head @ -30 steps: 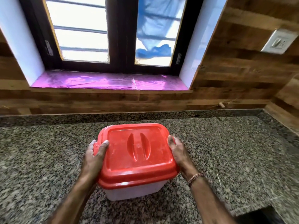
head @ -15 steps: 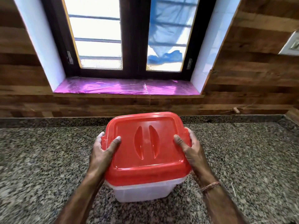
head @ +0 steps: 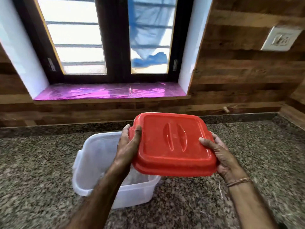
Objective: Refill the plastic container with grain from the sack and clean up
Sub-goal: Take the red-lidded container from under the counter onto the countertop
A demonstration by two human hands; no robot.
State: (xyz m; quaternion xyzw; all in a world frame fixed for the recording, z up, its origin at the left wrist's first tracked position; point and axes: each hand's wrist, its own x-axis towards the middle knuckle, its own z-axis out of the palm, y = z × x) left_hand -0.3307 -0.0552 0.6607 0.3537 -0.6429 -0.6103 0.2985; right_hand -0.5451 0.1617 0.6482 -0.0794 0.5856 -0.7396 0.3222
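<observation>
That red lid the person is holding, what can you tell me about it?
The red lid looks like glossy, slightly scuffed plastic: a rounded square with a stepped rim and two curved ridges at its centre forming a grip. It is off the translucent container, held tilted above the granite counter, over the container's right side. The left hand grips its left edge and the right hand its right edge, thumbs on top.
</observation>
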